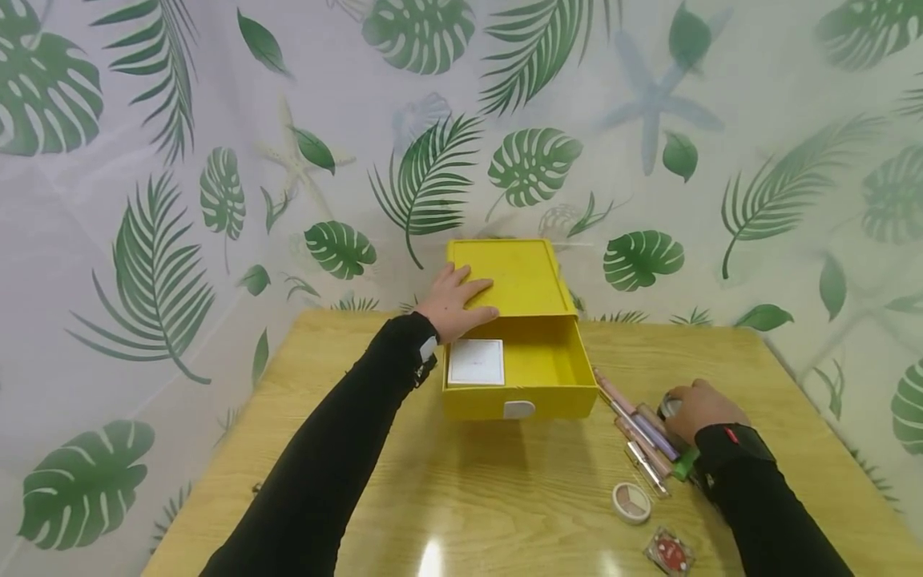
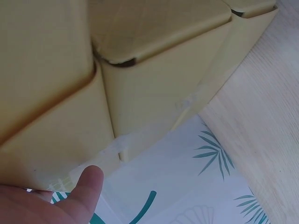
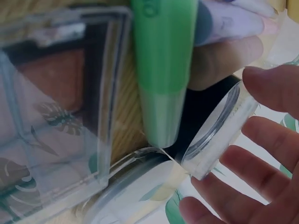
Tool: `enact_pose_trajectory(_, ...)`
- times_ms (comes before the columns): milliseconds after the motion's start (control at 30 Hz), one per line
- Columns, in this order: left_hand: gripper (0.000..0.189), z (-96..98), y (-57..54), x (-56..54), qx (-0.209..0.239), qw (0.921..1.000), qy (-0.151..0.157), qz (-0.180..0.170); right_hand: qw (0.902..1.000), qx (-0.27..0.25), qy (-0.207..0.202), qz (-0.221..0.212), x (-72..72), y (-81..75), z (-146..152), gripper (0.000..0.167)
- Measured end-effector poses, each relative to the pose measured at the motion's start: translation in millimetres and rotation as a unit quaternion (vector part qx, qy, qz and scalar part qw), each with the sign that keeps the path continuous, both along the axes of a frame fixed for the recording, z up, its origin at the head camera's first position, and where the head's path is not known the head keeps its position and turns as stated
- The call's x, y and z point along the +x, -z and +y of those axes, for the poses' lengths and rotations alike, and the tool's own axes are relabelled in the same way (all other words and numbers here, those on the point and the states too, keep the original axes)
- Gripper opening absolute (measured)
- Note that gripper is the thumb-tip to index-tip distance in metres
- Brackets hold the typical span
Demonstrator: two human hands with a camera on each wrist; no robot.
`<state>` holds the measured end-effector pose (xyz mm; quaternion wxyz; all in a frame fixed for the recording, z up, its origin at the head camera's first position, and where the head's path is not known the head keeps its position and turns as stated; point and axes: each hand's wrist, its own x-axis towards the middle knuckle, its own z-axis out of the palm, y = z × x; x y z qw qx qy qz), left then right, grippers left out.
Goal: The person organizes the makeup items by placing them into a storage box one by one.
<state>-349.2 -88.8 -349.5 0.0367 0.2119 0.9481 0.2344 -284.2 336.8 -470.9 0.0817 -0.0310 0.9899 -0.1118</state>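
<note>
Black sleeves (image 1: 310, 457) nearest, your right hand (image 1: 710, 410) pinching a round clear case (image 3: 222, 128) between thumb and fingers, beside makeup tubes (image 1: 652, 433) at the table (image 1: 411, 497)'s right, your left hand (image 1: 458, 304) splayed against the yellow box (image 1: 476, 403)'s raised lid (image 1: 522, 276), leafy backdrop (image 1: 274, 184) behind

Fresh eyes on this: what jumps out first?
The bright yellow box, open near the table's far middle, with a white card inside and the left hand at its left edge. Next, the cosmetics scattered right of the box, where the right hand grips a clear round case. Behind it all hangs the leaf-print backdrop.
</note>
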Motion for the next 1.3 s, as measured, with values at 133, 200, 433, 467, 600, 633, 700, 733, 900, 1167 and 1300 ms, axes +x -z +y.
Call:
enact_pose_trajectory(133,0.065,-0.3,-0.1,-1.0,0.001,1.0000,0.000,0.004,1.0000,-0.006,0.008,0.001,-1.6,-0.6,0.3,0.058)
enact_pose_trajectory(200,0.065,-0.4,0.3,-1.1,0.002,1.0000,0.002,0.006,0.9999,-0.006,0.010,0.002,-1.8,0.6,0.6,0.057)
enact_pose_trajectory(433,0.065,-0.1,1.6,-1.6,-0.007,0.9999,0.000,0.009,0.9997,-0.018,0.015,0.012,-6.4,7.9,4.0,0.054)
enact_pose_trajectory(467,0.065,0.0,1.6,-1.4,-0.007,0.9999,0.000,0.009,0.9996,-0.019,0.015,0.013,-7.3,8.7,4.8,0.054)
enact_pose_trajectory(600,0.066,0.0,1.3,-0.7,-0.003,1.0000,0.002,0.008,0.9994,-0.025,0.019,0.017,-10.3,9.7,8.2,0.051)
enact_pose_trajectory(633,0.066,0.0,1.2,-0.6,-0.001,1.0000,0.003,0.007,0.9993,-0.025,0.019,0.018,-10.8,9.8,8.5,0.050)
enact_pose_trajectory(700,0.066,-0.2,1.3,-0.6,0.002,1.0000,0.004,0.006,0.9992,-0.029,0.019,0.021,-11.2,10.0,8.6,0.050)
enact_pose_trajectory(733,0.065,-0.3,1.6,-0.8,0.002,1.0000,0.004,0.005,0.9991,-0.031,0.018,0.021,-11.1,9.8,8.3,0.050)
enact_pose_trajectory(900,0.065,-1.1,2.0,-2.6,0.000,1.0000,0.003,0.005,0.9989,-0.042,0.014,0.017,-10.9,8.6,8.1,0.052)
enact_pose_trajectory(1167,0.065,-0.4,1.3,-3.9,-0.003,1.0000,-0.001,0.006,0.9990,-0.041,0.015,0.006,-7.0,-4.4,4.6,0.056)
enact_pose_trajectory(1300,0.064,-0.8,0.4,-2.1,-0.001,1.0000,-0.005,0.004,0.9992,-0.033,0.011,0.018,-4.2,-9.8,1.9,0.056)
